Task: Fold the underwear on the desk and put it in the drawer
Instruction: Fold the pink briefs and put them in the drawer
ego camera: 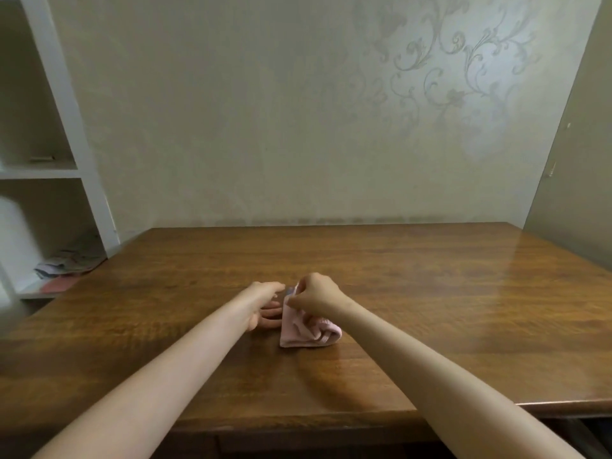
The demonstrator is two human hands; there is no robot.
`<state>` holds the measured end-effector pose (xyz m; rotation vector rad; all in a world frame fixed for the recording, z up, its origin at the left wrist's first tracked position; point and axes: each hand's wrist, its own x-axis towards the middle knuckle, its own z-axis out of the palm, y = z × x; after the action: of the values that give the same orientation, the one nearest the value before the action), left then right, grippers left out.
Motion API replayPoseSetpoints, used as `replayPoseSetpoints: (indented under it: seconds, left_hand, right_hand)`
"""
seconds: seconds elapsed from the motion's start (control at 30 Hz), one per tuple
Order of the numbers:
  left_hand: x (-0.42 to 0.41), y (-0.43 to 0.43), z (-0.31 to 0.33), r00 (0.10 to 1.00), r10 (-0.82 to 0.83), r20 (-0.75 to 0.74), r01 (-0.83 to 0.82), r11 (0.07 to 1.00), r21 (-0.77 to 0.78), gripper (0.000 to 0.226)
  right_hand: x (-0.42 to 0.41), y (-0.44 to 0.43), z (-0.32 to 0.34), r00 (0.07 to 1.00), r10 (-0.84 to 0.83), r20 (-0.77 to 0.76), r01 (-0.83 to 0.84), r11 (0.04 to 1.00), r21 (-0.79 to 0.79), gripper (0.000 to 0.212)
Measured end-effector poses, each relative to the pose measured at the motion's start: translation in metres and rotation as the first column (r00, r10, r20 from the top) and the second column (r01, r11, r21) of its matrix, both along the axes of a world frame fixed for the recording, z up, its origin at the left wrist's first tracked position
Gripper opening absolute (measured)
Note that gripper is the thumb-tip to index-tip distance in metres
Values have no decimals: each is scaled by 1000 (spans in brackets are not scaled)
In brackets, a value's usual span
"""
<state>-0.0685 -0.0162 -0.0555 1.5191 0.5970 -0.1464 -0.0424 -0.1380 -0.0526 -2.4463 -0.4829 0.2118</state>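
Pale pink underwear (303,331) lies bunched in a small folded bundle in the middle of the brown wooden desk (430,293). My right hand (316,296) is over its far edge, fingers pinched on the fabric there. My left hand (265,306) sits at the bundle's left side, fingers spread and touching the cloth's edge, partly hidden behind the fabric. No drawer is clearly visible; the desk's front edge runs along the bottom of the view.
A white shelf unit (82,154) stands at the left with folded cloths (66,263) on its lower shelf. A patterned wall is behind the desk. A door or panel (576,160) stands at the right.
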Motion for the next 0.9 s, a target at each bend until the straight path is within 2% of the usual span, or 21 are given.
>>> replayPoseSetpoints:
  seconds: [0.07,0.17,0.23,0.3,0.33,0.4,0.43,0.47,0.53,0.57,0.6,0.67,0.77,0.9]
  left_hand:
    - [-4,-1,0,1000,12,22,-11,998,-70,39]
    - [-7,-3,0,989,-15,149,33,992,-124,47]
    - [-7,-6,2,959,-90,268,115,990,-79,53]
    - [-7,-15,9,900,-175,399,181,983,21,55]
    - [-6,-20,11,865,-185,466,163,983,86,52]
    - [1,-31,15,810,-120,573,-10,976,218,39]
    - [4,-36,15,805,-78,588,-91,963,253,42]
    - [4,-42,17,828,-67,557,-87,965,246,54]
    - [4,-59,17,904,-132,407,111,991,75,80]
    - [2,-66,17,906,-198,375,215,977,-4,82]
    - [-2,-77,15,888,-238,394,266,964,-18,72]
    - [-8,-107,11,833,-228,505,252,967,22,49]
    - [-17,-162,2,712,-237,661,226,969,104,50]
    - [-30,-254,-8,519,-436,735,197,898,394,23]
  right_hand:
    - [2,4,-12,1000,-4,-1,4,1000,-12,24]
    - [9,-1,-14,991,-62,-122,87,974,208,53]
    - [12,-13,-5,968,-97,-233,193,879,435,69]
    - [18,-27,2,955,-138,-261,271,763,587,69]
    - [21,-35,4,950,-132,-282,290,704,649,66]
    - [22,-50,11,947,-68,-314,290,607,740,52]
    - [20,-58,15,949,-34,-314,278,564,777,49]
    - [17,-67,20,950,5,-312,265,514,816,49]
    - [9,-93,28,955,72,-288,234,415,879,50]
    - [5,-104,30,958,72,-279,232,382,895,49]
    - [0,-117,31,960,35,-277,244,379,893,49]
    - [-10,-148,29,961,-145,-235,276,457,846,46]
    - [-30,-197,24,922,-377,-87,287,517,807,30]
    - [-61,-283,22,873,-487,20,307,580,754,17]
